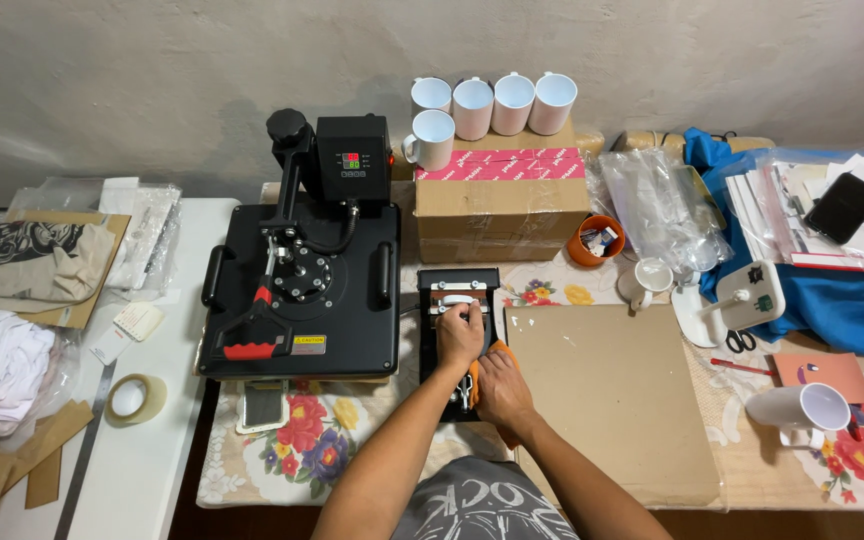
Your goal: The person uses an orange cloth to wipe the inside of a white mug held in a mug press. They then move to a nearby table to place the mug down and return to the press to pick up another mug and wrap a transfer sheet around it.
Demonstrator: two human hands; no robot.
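The left hand [460, 335] grips the mug press [459, 340] handle [455, 301]; the right hand [499, 392] clutches an orange cloth [489, 362] beside it.

Pretty even indoor light from above me, soft shadows only. Sharp mid-frame, but the wide lens bends the table edges around 3 and 9 o'clock, and the corners go dim.

A floral-clothed table [252, 470] carries a black heat press [302, 290], cardboard box [500, 205], brown board [612, 395] and white mug [802, 410].
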